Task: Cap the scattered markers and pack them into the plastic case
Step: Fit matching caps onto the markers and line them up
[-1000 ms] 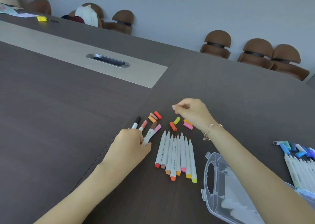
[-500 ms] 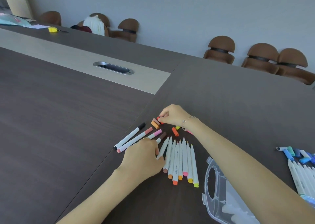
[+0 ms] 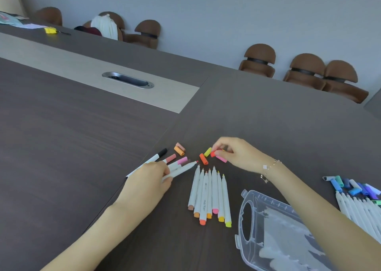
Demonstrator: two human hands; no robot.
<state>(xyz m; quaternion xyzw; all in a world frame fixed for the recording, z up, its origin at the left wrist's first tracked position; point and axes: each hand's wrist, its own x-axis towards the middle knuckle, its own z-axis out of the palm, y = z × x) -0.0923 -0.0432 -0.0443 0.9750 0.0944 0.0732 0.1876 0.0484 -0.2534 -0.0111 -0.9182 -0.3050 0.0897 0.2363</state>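
Observation:
My left hand (image 3: 151, 181) grips an uncapped white marker (image 3: 182, 169) with a red tip pointing right. Beside it lie three capped markers with black (image 3: 158, 155), salmon (image 3: 170, 158) and pink (image 3: 181, 161) caps. My right hand (image 3: 237, 154) pinches a red cap (image 3: 213, 153) just above the table. Loose caps lie nearby: orange (image 3: 203, 158), yellow-green (image 3: 207, 152), pink (image 3: 221, 159), light orange (image 3: 179, 151). Several uncapped white markers (image 3: 209, 196) lie in a row with tips pointing away. The clear plastic case (image 3: 266, 229) lies open at the lower right.
A second group of white markers (image 3: 358, 206) and blue, teal and purple caps (image 3: 350, 186) lies at the right edge. A metal cable slot (image 3: 127, 79) sits in the light strip of the dark table. Brown chairs (image 3: 259, 60) line the far side.
My right hand has picked up the red cap from beside the orange caps and carried it right. My left hand has lifted one uncapped marker out of the row.

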